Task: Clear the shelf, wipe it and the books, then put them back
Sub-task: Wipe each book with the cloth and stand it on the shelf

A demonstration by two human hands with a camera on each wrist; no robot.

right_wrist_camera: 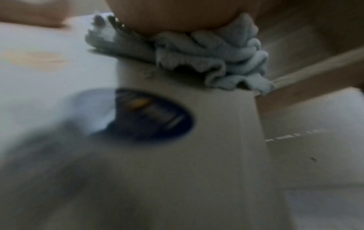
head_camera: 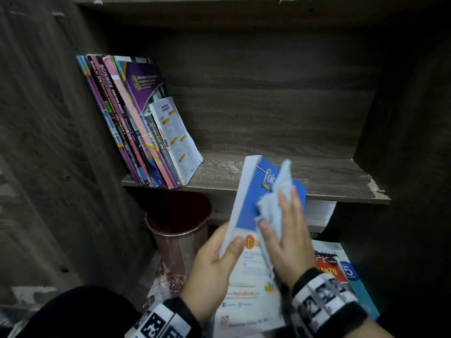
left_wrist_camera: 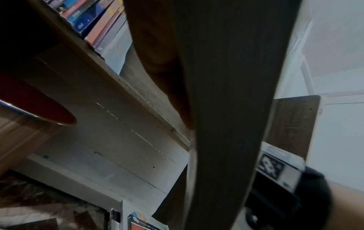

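Scene: a person wipes a thick blue-and-white paperback book in front of a dark wood-grain shelf board, books partly restocked.

Risks: the book is held by one edge only, so in my judgement a hard stroke of the cloth could twist it out of the grip and drop it onto the loose books below the shelf board, or towards the copper-coloured metal bin under the board's left half. A dangling cloth tail might also snag the chipped front right corner of the shelf board.

Left hand: the left hand grips the book's lower left edge, thumb on the cover, fingers curled behind; the left wrist view shows only the book's dark underside.

Right hand: the right hand presses a crumpled pale blue cloth flat against the cover, fingers extended over it.

Book's place: tilted, its top end in front of the shelf board's front edge near the middle, its lower end below the board, between both hands.

Shelved row: a leaning row of colourful softcover books stands at the left end of the shelf board, against the side wall, well apart from the hands.

Progress: apparently the putting-back stage, with this book not yet returned.
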